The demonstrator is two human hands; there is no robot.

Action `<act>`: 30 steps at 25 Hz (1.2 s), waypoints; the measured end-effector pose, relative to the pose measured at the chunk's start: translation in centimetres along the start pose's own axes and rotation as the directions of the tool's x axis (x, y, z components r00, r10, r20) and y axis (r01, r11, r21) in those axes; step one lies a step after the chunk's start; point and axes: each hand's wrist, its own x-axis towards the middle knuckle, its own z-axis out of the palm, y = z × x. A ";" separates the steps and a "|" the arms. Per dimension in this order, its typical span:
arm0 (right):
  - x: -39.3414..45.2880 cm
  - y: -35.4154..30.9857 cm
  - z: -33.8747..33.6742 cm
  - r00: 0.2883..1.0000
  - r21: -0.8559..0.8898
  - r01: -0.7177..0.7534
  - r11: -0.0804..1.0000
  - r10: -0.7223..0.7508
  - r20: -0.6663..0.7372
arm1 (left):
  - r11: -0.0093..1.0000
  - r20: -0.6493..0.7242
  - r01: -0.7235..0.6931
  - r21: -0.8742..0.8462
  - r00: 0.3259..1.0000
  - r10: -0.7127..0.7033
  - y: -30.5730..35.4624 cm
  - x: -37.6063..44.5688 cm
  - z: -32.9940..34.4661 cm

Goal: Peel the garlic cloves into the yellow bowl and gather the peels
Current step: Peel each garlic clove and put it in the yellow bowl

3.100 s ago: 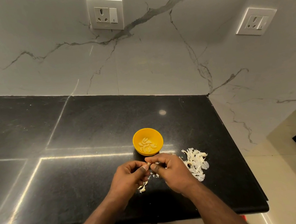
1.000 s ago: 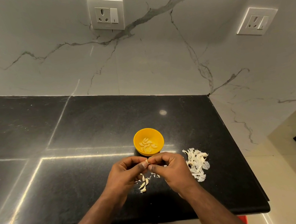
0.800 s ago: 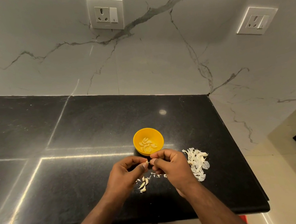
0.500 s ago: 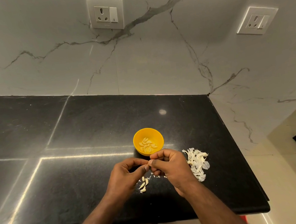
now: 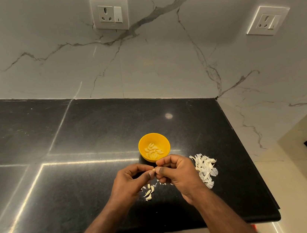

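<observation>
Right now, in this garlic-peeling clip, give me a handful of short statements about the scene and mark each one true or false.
1. The yellow bowl holds peeled cloves. True.
2. Both hands pinch one garlic clove between their fingertips. True: the left hand and the right hand meet on it, just in front of the bowl.
3. The large pile of peels lies to the left of the bowl. False: it lies to the right, beside the right hand.
4. The bowl is tipped on its side. False: it stands upright on the black countertop.
5. A few loose scraps lie on the counter below the hands. True.
</observation>
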 end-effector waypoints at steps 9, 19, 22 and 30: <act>0.0 -0.2 0.4 1.000 -0.035 -0.020 0.999 0.019 -0.005 | 0.997 -0.001 -0.019 0.081 1.000 0.019 -0.5 0.3 -0.1; -0.1 -0.3 0.7 0.999 -0.154 0.036 0.987 -0.037 -0.005 | 0.996 0.041 -0.027 0.085 0.999 0.024 -0.6 0.4 -0.2; -0.1 -0.2 0.7 0.998 -0.226 0.057 0.972 -0.063 -0.021 | 0.999 0.037 -0.028 0.038 0.999 0.026 -0.5 0.4 -0.2; 0.5 1.0 -1.6 0.991 -0.440 -0.050 0.897 -0.009 -0.132 | 1.000 -0.022 0.023 -0.001 1.000 -0.023 -0.5 0.5 -0.2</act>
